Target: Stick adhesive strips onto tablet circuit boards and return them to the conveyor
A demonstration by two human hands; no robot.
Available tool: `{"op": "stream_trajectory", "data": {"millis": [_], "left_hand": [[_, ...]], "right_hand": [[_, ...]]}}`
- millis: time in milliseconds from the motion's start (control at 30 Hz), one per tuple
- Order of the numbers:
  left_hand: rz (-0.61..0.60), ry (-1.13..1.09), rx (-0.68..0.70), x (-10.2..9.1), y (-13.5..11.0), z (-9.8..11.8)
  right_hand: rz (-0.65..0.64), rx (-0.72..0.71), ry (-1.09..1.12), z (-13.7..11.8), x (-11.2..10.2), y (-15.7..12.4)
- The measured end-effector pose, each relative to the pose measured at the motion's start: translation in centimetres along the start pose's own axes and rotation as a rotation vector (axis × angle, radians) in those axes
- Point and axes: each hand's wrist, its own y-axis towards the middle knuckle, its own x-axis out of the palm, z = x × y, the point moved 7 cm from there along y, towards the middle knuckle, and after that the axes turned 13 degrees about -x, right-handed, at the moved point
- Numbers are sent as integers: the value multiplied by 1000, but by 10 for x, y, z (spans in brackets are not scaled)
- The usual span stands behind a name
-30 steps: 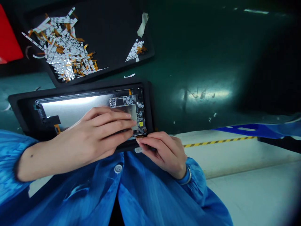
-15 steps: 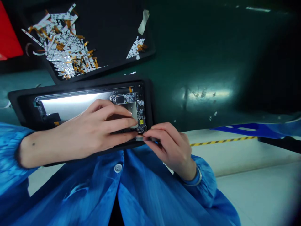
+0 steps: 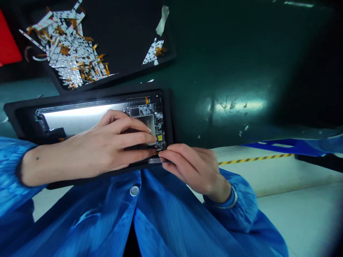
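An opened tablet [image 3: 80,116] lies in a black tray [image 3: 26,103], its silvery back plate and circuit board [image 3: 160,123] showing. My left hand [image 3: 107,146] rests across it, fingers stretched out and slightly apart, the tips on the board's lower part near a small yellow label [image 3: 160,137]. At the board's lower right corner, my right hand [image 3: 191,166] has thumb and fingers pressed together. A thin grey strip [image 3: 154,161] sticks out to the left from under these fingertips, on the tray's near edge. Its other end is hidden by the fingers.
A second black tray [image 3: 125,35] behind holds a heap of white and orange flex cables [image 3: 72,53], a smaller bunch [image 3: 154,51] and a crumpled white strip [image 3: 162,20]. A red object [image 3: 9,39] stands at far left. Small white scraps [image 3: 246,127] dot the green table [image 3: 227,71].
My right hand has shifted slightly left and turned flatter, its fingertips now closer to the board's corner. The grey strip sits a little further left and lower. My left hand has barely moved.
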Motion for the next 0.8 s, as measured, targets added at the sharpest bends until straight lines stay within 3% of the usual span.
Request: {"op": "stream_trajectory", "data": {"millis": [100,267,500,800], "left_hand": [[-3,-19,-11,-1,2,-3],[-42,-12,102,-3,4,-2],[-86,-173,60,-4,10,-21],[-92,-159,13,-3,8,-20]], "right_hand": [[-20,-8,-8,-1,0,1],[-8,29,1,2,1,-2],[12,10,48,7,5,-4],[-13,11,5,1,3,0]]}}
